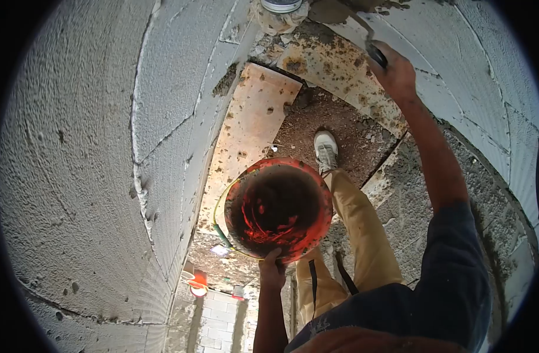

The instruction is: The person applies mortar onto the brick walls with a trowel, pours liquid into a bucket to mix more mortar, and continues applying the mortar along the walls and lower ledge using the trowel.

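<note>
L wall (pixel 87 147): lg grey blocks, rough face, pale raised mortar lines at some joints. R wall (pixel 481 65): pale grey blocks, thin joints. Floor (pixel 363 144) betw. walls: brown grit w/ sm. debris. Pale board (pixel 246 112) w/ brown stains along L side; spotted board (pixel 346 67) far side. R of floor, rough grey surface (pixel 413 170). Near L: whitish blockwork (pixel 216 320), bright light patch (pixel 220 250) beyond.

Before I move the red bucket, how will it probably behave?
The red bucket is probably stiff: its rim looks round, though the left hand grips it. It might tip, as that hand holds one side only. Dark smears inside could make it slippery.
</note>
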A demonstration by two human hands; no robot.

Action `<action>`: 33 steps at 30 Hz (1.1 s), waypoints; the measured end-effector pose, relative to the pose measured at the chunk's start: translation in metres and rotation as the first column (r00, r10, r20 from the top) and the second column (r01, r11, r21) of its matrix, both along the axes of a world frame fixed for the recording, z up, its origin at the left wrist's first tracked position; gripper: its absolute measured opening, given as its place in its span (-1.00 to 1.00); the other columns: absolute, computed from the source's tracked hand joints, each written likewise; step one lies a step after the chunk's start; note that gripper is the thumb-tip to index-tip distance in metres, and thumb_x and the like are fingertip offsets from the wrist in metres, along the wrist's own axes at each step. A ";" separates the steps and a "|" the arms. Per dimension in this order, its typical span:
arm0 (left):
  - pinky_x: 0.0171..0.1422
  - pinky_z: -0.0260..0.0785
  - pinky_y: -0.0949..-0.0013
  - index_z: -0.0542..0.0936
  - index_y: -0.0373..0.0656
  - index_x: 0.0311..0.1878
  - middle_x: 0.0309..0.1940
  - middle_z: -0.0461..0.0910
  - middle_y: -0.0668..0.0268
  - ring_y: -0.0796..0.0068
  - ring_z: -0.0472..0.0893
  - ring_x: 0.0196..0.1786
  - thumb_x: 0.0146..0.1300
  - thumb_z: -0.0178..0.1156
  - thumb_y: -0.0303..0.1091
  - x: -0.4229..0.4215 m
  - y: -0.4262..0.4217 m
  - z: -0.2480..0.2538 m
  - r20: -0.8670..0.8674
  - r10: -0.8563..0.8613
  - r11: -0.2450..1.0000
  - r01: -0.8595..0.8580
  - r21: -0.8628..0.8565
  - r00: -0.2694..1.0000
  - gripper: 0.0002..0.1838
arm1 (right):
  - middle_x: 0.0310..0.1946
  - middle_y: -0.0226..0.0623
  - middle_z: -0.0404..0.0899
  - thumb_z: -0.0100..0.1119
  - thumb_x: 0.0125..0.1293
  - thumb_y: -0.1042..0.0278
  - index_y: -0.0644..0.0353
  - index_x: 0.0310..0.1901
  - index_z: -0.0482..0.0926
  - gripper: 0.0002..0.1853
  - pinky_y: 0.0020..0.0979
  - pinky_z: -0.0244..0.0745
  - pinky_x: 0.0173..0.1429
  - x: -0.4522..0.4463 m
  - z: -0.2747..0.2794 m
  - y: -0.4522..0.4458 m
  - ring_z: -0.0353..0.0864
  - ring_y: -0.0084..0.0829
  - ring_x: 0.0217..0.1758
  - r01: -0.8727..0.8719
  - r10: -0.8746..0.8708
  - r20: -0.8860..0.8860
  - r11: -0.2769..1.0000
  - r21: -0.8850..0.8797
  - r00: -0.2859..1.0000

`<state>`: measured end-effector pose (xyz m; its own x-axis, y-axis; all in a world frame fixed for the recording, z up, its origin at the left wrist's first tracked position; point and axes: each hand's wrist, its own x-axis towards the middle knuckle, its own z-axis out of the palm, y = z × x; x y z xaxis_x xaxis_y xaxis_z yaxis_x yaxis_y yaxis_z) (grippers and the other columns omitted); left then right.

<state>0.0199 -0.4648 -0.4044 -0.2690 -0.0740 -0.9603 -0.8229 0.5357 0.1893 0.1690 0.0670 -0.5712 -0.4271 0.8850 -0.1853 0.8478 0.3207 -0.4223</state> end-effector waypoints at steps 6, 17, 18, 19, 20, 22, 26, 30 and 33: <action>-0.05 0.62 0.30 0.59 -0.28 0.04 -0.09 0.70 0.19 0.32 0.73 -0.09 0.25 0.22 -0.45 -0.010 0.020 -0.001 0.124 0.219 0.974 -0.210 -0.080 0.968 -0.71 | -0.12 -0.13 0.73 0.31 0.32 0.19 -0.13 0.20 0.57 -0.59 -0.09 0.64 -0.06 0.020 0.007 0.007 0.74 -0.02 -0.12 -0.137 0.143 0.497 0.989 -0.050 0.856; 0.03 0.66 0.26 0.59 -0.25 0.05 -0.07 0.69 0.20 0.30 0.73 -0.02 0.25 0.20 -0.48 0.003 0.015 -0.007 0.104 0.216 0.975 -0.208 -0.080 0.971 -0.71 | -0.15 -0.13 0.74 0.29 0.33 0.15 -0.10 0.21 0.60 -0.59 -0.13 0.72 -0.07 0.005 -0.043 -0.028 0.79 -0.15 -0.21 0.004 0.017 0.148 0.990 -0.138 0.989; 0.03 0.66 0.25 0.59 -0.25 0.05 -0.07 0.69 0.20 0.30 0.73 -0.01 0.25 0.21 -0.48 0.004 0.018 -0.009 0.104 0.215 0.974 -0.205 -0.097 0.971 -0.71 | -0.18 -0.19 0.75 0.26 0.35 0.16 -0.14 0.21 0.60 -0.60 -0.11 0.71 -0.04 -0.007 -0.062 -0.026 0.79 -0.18 -0.26 0.014 0.014 0.133 0.979 -0.205 0.991; 0.03 0.66 0.25 0.59 -0.25 0.05 -0.07 0.69 0.20 0.30 0.72 -0.01 0.25 0.21 -0.48 0.005 0.021 -0.010 0.104 0.214 0.973 -0.202 -0.115 0.971 -0.71 | -0.15 -0.17 0.75 0.24 0.36 0.15 -0.12 0.23 0.59 -0.59 -0.06 0.69 0.00 -0.023 -0.089 -0.022 0.78 -0.14 -0.19 0.026 0.026 0.231 0.976 -0.217 0.973; 0.00 0.65 0.28 0.57 -0.22 0.07 -0.07 0.68 0.23 0.33 0.72 -0.02 0.24 0.21 -0.49 0.004 0.028 -0.010 0.116 0.205 0.975 -0.192 -0.115 0.972 -0.69 | -0.13 -0.15 0.74 0.21 0.37 0.14 -0.11 0.25 0.57 -0.58 -0.02 0.67 0.03 -0.034 -0.112 -0.018 0.77 -0.10 -0.11 0.037 0.040 0.326 0.973 -0.228 0.945; -0.06 0.64 0.34 0.53 -0.17 0.12 -0.05 0.64 0.29 0.41 0.71 -0.06 0.24 0.23 -0.50 0.003 0.040 -0.007 0.139 0.192 0.977 -0.177 -0.117 0.971 -0.64 | -0.12 -0.14 0.73 0.21 0.37 0.12 -0.13 0.26 0.55 -0.56 0.01 0.66 0.04 -0.043 -0.115 -0.010 0.73 -0.06 -0.03 0.067 -0.013 0.299 0.983 -0.172 0.954; 0.01 0.64 0.29 0.59 -0.23 0.05 -0.09 0.67 0.25 0.34 0.71 -0.04 0.25 0.21 -0.47 0.003 0.045 -0.002 0.134 0.141 0.984 -0.124 -0.125 0.981 -0.71 | -0.12 -0.11 0.72 0.21 0.35 0.12 -0.14 0.25 0.56 -0.57 0.03 0.64 0.04 -0.023 -0.099 -0.015 0.71 -0.02 -0.01 0.092 -0.084 0.135 0.994 -0.054 0.987; -0.03 0.65 0.31 0.53 -0.20 0.11 -0.08 0.64 0.29 0.41 0.70 -0.09 0.24 0.23 -0.50 0.002 0.052 -0.003 0.131 0.157 0.985 -0.145 -0.093 0.979 -0.65 | -0.10 -0.09 0.72 0.25 0.31 0.13 -0.11 0.18 0.60 -0.60 0.00 0.64 0.04 -0.007 -0.066 0.003 0.71 0.01 -0.05 -0.030 0.026 0.064 0.998 0.061 0.998; -0.04 0.65 0.31 0.53 -0.20 0.11 -0.08 0.63 0.28 0.41 0.70 -0.10 0.25 0.23 -0.51 0.004 0.051 -0.004 0.127 0.147 0.987 -0.137 -0.085 0.981 -0.66 | -0.13 -0.11 0.73 0.31 0.26 0.18 -0.06 0.15 0.60 -0.59 -0.04 0.62 0.02 0.001 -0.028 0.015 0.71 0.04 -0.11 -0.105 0.105 -0.014 0.994 0.038 0.994</action>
<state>0.0242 -0.4133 -0.4086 -0.1212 -0.1757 -0.9770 -0.9066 0.4203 0.0368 0.1704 0.0817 -0.5993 -0.5205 0.8413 -0.1457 0.8020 0.4232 -0.4216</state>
